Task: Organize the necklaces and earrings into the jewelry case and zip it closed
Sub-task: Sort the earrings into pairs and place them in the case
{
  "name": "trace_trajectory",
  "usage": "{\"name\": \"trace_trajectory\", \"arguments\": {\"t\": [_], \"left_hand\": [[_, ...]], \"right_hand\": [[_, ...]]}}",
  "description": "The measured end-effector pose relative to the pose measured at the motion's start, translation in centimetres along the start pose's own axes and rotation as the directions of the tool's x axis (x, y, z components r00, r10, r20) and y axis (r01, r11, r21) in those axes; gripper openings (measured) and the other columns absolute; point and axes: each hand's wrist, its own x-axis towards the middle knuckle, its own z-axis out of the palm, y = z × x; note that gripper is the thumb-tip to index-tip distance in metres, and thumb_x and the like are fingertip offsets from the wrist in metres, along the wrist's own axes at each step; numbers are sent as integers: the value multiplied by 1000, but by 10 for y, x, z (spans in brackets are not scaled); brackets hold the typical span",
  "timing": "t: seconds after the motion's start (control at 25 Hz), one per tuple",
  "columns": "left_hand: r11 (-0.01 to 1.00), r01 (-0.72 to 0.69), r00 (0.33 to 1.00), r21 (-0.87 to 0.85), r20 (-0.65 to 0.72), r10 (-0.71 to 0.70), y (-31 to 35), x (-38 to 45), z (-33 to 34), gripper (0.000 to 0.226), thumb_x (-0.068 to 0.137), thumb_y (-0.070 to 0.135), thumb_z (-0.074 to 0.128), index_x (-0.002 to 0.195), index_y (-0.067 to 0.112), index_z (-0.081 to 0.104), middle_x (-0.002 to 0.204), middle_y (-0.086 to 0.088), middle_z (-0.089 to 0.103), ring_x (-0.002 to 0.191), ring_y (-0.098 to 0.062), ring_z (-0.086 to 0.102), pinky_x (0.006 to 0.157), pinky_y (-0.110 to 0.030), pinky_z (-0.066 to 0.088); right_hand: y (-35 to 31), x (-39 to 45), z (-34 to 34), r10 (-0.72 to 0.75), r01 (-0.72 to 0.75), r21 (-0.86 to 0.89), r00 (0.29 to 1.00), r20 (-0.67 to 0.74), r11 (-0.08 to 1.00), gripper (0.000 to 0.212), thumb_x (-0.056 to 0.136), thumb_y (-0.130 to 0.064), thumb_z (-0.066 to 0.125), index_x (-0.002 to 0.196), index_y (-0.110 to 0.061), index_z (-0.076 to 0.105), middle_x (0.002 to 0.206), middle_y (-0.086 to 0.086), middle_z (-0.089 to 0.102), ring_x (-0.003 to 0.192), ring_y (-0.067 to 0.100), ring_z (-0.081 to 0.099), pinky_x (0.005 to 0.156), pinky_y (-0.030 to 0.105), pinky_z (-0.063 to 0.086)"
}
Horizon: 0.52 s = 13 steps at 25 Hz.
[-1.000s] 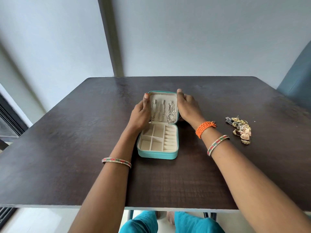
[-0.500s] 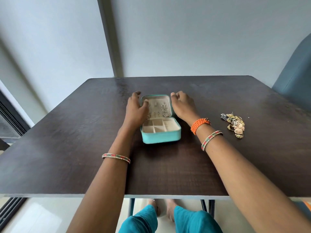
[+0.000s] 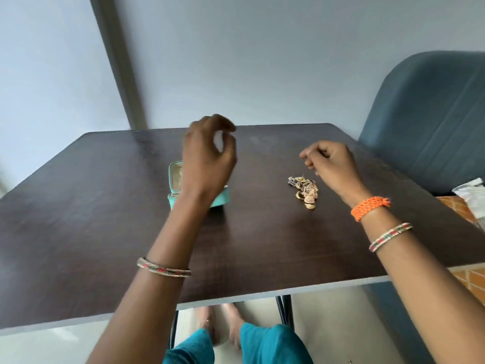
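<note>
The teal jewelry case [image 3: 175, 199] stands open on the dark table [image 3: 91, 219], its cream lid raised; my left forearm hides most of it. My left hand [image 3: 207, 156] hovers in the air above the case, fingers loosely curled, holding nothing. A heap of gold and silver earrings [image 3: 305, 190] lies on the table to the right of the case. My right hand [image 3: 328, 164] hangs just above and behind that heap, fingers loosely curled, apart from the jewelry and holding nothing.
A blue chair [image 3: 430, 122] stands past the table's right edge, with a white wrapper [image 3: 469, 191] on an orange patterned surface beside it. The table's near edge [image 3: 236, 302] runs above my knees. A grey wall rises behind the table.
Both hands have let go of the case and lifted off it. My right hand has moved right, over the earrings. The camera has swung, so the case sits further left in view.
</note>
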Motion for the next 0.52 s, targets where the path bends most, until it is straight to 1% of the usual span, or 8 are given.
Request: {"name": "trace_trajectory", "arguments": {"t": [0.04, 0.08, 0.16, 0.24, 0.28, 0.36, 0.44, 0.52], "left_hand": [[999, -15, 1000, -47, 17, 15, 11, -6, 13, 20, 77, 10, 47, 83, 13, 67, 82, 2, 67, 81, -10, 56, 75, -24, 41], [996, -12, 998, -91, 64, 18, 21, -12, 29, 19, 77, 10, 48, 79, 14, 66, 75, 6, 65, 71, -5, 54, 69, -21, 40], [989, 75, 976, -131, 212, -46, 25, -23, 56, 19, 78, 8, 50, 76, 17, 66, 64, 12, 60, 58, -1, 51, 58, -15, 36], [968, 210, 933, -135, 325, -156, 12, -31, 82, 20, 79, 5, 50, 78, 15, 67, 69, 6, 65, 60, -2, 53, 58, -16, 38], [954, 268, 909, -135, 362, -205, 6, -35, 93, 21, 79, 3, 49, 79, 14, 67, 75, 0, 69, 64, -6, 55, 61, -18, 41], [934, 343, 872, -99, 404, -277, -3, -41, 113, 21, 79, 2, 47, 83, 12, 66, 79, -6, 70, 68, -14, 57, 65, -24, 44], [919, 390, 842, -50, 424, -334, -11, -45, 123, 20, 81, 6, 49, 89, 13, 65, 77, -2, 66, 71, -17, 57, 67, -25, 43], [906, 422, 814, -31, 452, -364, -16, -44, 127, 21, 83, 9, 51, 98, 13, 65, 77, 4, 61, 75, -16, 57, 71, -25, 43]], "right_hand": [[16, -4, -6, 38, -38, -7, 999, -4, 999, 28, 88, -11, 50, 70, -25, 65, 65, -7, 63, 60, -1, 58, 61, 23, 43], [31, -10, -13, 69, -69, -2, 997, -35, 998, 28, 88, -10, 50, 71, -26, 65, 65, -5, 63, 61, 4, 58, 61, 26, 43], [55, -18, -17, 119, -117, 23, 990, -81, 993, 29, 89, -9, 49, 74, -27, 65, 66, -2, 63, 61, 10, 57, 60, 28, 43], [66, -14, -13, 141, -139, 29, 983, -114, 990, 29, 89, -9, 48, 75, -28, 64, 68, -4, 63, 61, 10, 56, 59, 29, 43], [69, -10, -13, 142, -143, 4, 982, -124, 990, 29, 88, -9, 49, 74, -30, 64, 69, -5, 63, 61, 11, 55, 60, 29, 43], [79, -3, -11, 145, -159, -127, 983, -113, 979, 29, 87, -9, 49, 73, -30, 65, 76, -4, 67, 67, 15, 59, 66, 31, 47], [82, -1, -9, 124, -142, -229, 988, -88, 963, 28, 88, -10, 47, 80, -27, 68, 82, 0, 71, 74, 21, 63, 71, 36, 52], [78, 0, -8, 96, -112, -251, 993, -75, 961, 25, 89, -13, 48, 83, -25, 69, 81, 2, 71, 75, 23, 64, 72, 37, 53]]}}
